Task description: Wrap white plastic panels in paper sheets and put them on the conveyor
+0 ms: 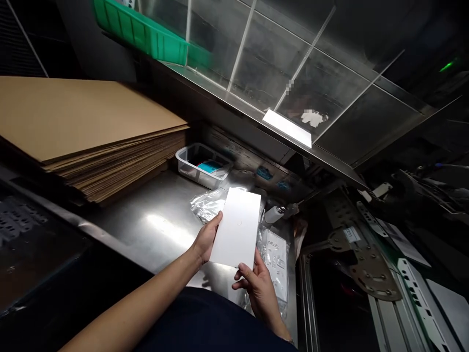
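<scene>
The white panel [238, 230] points lengthwise forward, slightly rightward, its tilt unclear.

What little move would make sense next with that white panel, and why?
I'd perhaps settle the right hand more firmly on the lower right corner of the white panel. The left hand holds the left edge, but the right seems only lightly placed: its thumb is at the bottom edge and some fingers curl free below.
</scene>
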Demonstrator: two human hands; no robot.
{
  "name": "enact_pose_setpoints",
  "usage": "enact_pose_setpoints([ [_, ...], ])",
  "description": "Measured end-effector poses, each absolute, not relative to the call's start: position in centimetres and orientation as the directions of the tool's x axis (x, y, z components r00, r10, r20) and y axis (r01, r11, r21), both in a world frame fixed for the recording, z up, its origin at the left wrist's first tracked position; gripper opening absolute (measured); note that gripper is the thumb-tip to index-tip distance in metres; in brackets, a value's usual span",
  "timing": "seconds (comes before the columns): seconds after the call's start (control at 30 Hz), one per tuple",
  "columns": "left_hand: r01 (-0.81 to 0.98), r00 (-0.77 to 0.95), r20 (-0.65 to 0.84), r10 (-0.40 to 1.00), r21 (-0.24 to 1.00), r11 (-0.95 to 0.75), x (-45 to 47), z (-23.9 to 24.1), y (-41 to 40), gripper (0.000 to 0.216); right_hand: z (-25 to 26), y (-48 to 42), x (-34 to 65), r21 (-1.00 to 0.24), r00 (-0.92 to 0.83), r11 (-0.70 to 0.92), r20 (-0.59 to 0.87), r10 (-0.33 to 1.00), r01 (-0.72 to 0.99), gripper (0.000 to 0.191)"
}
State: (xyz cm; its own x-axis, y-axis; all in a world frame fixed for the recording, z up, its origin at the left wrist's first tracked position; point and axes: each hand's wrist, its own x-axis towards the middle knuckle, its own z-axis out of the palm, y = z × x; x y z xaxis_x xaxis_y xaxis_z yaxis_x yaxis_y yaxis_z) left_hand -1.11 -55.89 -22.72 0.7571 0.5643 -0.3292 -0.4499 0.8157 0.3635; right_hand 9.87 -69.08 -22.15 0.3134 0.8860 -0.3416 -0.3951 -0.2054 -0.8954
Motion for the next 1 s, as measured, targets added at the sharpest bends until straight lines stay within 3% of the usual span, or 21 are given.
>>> enact_pose_setpoints([
  [0.27, -0.458, 0.748, -0.342, 0.569, 0.356, 0.815, 1.2, -23.7, -53.5, 0.051, -22.3, -67.1, 12.9, -0.893, 0.224, -0.261, -0.358, 0.907, -0.367, 0.103],
  [0.73, -0.445, 0.721, -0.437, 0.538, 0.303, 0.843, 1.6, -24.4, -52.9, 0.051, -22.0, -66.5, 13.1, -0.888, 0.189, -0.32, -0.394, 0.899, -0.33, 0.096],
  [0.83, -0.46, 0.707, -0.414, 0.573, 0.346, 0.818, 1.7, -24.6, -53.0, 0.051, -22.5, -66.5, 13.7, -0.909, 0.273, -0.299, -0.378, 0.885, -0.292, 0.086],
  [1.0, -0.523, 0.624, -0.274, 0.732, 0.549, 0.652, 2.1, -24.0, -54.4, 0.046, -22.6, -63.8, 15.1, -0.933, 0.515, -0.295, -0.359, 0.778, -0.205, 0.063],
])
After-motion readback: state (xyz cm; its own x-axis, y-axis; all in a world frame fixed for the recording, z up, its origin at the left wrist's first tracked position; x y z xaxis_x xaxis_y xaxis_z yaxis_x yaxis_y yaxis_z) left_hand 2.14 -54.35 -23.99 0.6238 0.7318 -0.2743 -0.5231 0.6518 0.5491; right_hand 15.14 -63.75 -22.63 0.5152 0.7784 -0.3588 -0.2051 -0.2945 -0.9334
